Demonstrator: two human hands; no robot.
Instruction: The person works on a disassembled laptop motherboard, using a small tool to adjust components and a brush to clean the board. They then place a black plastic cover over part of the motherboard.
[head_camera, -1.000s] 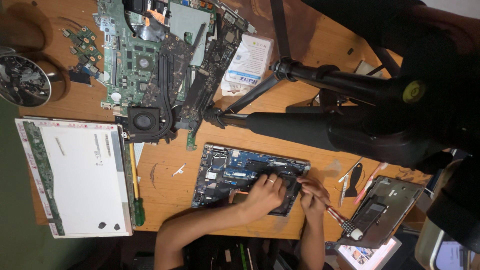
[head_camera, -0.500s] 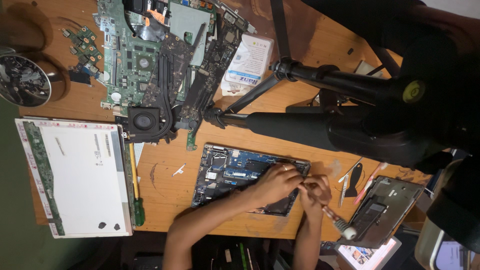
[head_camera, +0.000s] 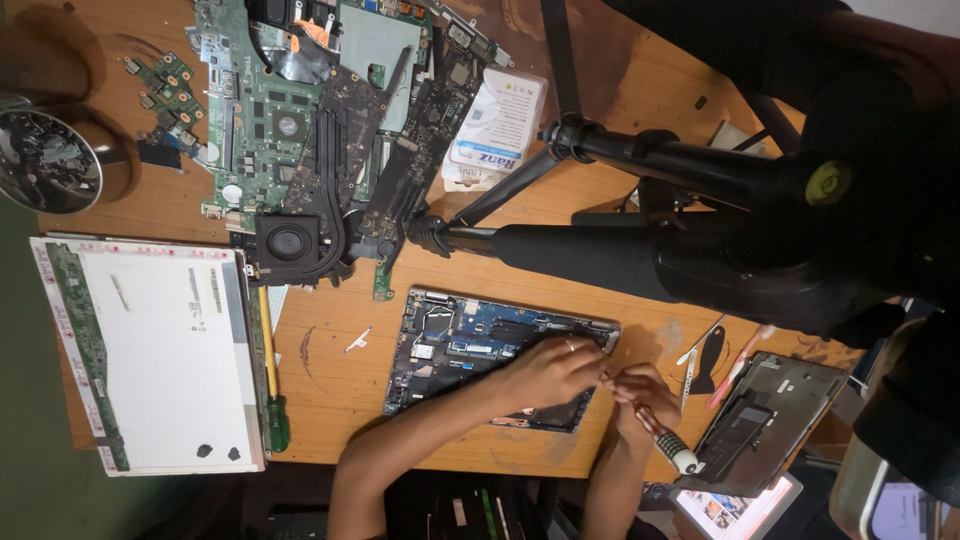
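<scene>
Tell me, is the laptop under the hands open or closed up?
Open. The laptop lies with its cover off, blue boards showing.

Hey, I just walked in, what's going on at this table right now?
A person is working on an opened laptop base lying on a wooden table. The left hand rests on the base's right end, while the right hand holds a screwdriver at that same edge. A detached screen panel lies to the left with a green-handled screwdriver beside it, and loose circuit boards sit farther back. A black tripod crosses the view.
</scene>
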